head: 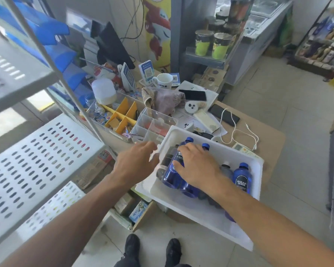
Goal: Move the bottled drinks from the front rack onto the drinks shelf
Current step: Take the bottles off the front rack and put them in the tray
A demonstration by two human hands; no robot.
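A white foam box [245, 191] sits on the counter's front edge and holds several bottles. My right hand [197, 166] grips a blue soda bottle [172, 174] with a blue cap, fingers curled over its shoulder. Another blue bottle [242, 178] stands at the box's right side, and dark-capped bottles [226, 169] stand between them. My left hand [135, 162] reaches toward the box's left rim with fingers loosely bent, holding nothing. A white perforated metal shelf [37, 160] lies at the left, bare.
The counter behind the box is cluttered: a clear organiser [154, 122], yellow-divided tray [120, 116], mug [163, 80], phones [194, 95], white cable [237, 135]. A slanted shelf post [66, 81] crosses the left. Cartons [137, 211] sit below the counter. My feet [152, 247] stand on tiled floor.
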